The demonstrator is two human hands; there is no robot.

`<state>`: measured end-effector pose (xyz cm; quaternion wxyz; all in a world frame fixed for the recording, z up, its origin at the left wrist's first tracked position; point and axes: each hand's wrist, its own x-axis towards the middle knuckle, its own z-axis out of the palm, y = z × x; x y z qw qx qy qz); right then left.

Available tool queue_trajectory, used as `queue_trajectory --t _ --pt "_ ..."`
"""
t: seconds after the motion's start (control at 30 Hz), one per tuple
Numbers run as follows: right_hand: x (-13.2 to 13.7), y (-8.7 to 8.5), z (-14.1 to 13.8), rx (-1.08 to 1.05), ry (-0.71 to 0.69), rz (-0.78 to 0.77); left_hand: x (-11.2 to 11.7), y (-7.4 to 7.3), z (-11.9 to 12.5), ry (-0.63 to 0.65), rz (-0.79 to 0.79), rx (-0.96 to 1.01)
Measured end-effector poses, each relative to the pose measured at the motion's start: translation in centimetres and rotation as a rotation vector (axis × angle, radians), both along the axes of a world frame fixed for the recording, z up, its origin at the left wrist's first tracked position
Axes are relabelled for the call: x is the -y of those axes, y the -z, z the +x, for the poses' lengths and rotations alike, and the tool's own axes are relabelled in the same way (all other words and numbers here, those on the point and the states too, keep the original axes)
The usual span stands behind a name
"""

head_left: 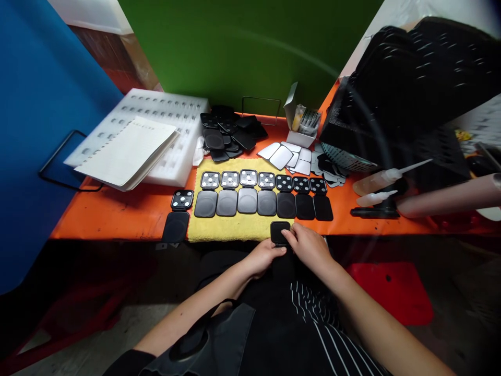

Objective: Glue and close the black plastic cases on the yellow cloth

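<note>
Over the front edge of the yellow cloth [235, 231], both hands hold a black rounded-square piece [278, 227]. My left hand [263, 257] grips its lower edge with the thumb along the bottom. From the right side, my right hand [310, 244] presses a thumb on its face; those fingers are partly hidden behind it. A row of opened, hinged black pieces [266, 202] lies on the cloth, each with a dotted upper half [266, 180] and a smooth lower half. Another opened piece [175, 226] lies left of the cloth.
At the back are a heap of black pieces [230, 133], white rounded squares [281, 156] and an open white box [301, 137]. A notebook [129, 149] rests on white foam [183, 112] at left. Dropper bottles [378, 181] and stacked black trays [395, 89] stand right.
</note>
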<state>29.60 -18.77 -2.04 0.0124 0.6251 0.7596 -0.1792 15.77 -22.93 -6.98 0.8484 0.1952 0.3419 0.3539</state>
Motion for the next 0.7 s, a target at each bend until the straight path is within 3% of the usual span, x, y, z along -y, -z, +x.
queue_trajectory --t 0.17,0.33,0.4,0.6,0.7 --pt "0.5 -0.1 0.3 -0.007 -0.041 0.144 0.0 -0.4 0.0 0.0 -0.01 0.017" --pt "2.7 0.3 1.3 -0.217 -0.428 0.258 0.0 -0.8 0.1 -0.032 0.052 0.001" --pt "3.2 0.7 1.4 -0.209 -0.496 0.276 -0.1 -0.9 0.1 -0.036 0.086 0.012" --pt "2.6 1.3 1.1 -0.299 -0.401 0.316 -0.4 -0.9 0.1 0.005 0.062 0.011" --pt "2.2 1.1 1.4 -0.516 -0.191 0.299 -0.3 -1.0 0.0 -0.007 0.02 0.018"
